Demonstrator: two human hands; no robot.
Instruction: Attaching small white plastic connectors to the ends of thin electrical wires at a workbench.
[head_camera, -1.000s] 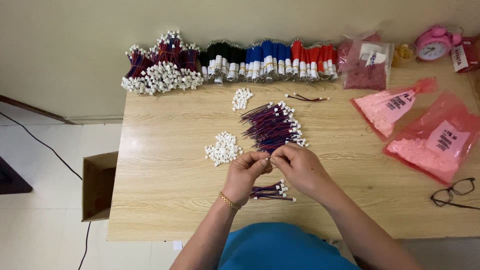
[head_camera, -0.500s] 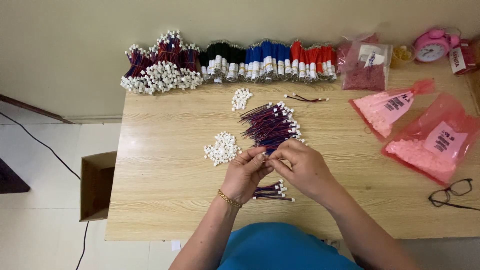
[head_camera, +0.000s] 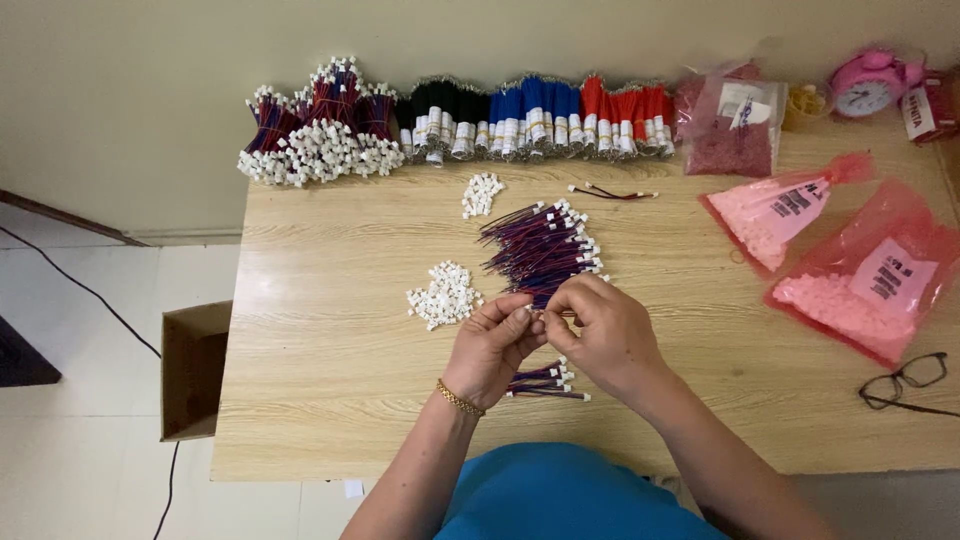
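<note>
Left hand (head_camera: 492, 345) and right hand (head_camera: 605, 335) together at mid-desk, fingertips pinched on a small white connector and thin wire (head_camera: 537, 316) between them; too small to tell which hand grips which part. Gold bracelet (head_camera: 459, 398) on the left wrist.

Just beyond the hands, a loose wire pile (head_camera: 540, 250) of red-and-blue leads with white ends, fanned toward the far edge. Left of it and near the left hand, a heap of white connectors (head_camera: 444, 295). Further back, a smaller connector heap (head_camera: 482, 194). Under the hands, toward the near edge, a few finished leads (head_camera: 545, 380) lying side by side.

Along the far edge of the desk (head_camera: 330, 400), against the wall: bundles (head_camera: 315, 130) of red-blue wires with white ends at left, then a row of banded bundles (head_camera: 540, 115) in black, blue and red. 1 stray lead (head_camera: 612, 192) in front of the row.

To the right, 3 pink bags: 1 upright bag (head_camera: 730, 125) by the wall, 1 flat bag (head_camera: 785, 210) of pale parts, 1 larger bag (head_camera: 870, 280) nearer the right edge. Pink clock (head_camera: 868, 85) at the far right corner. Glasses (head_camera: 905, 378) at the right edge, well apart from the hands.

Off the desk at left, an open carton (head_camera: 192, 370) on the floor, with a black cable (head_camera: 80, 290) trailing across the tiles.
</note>
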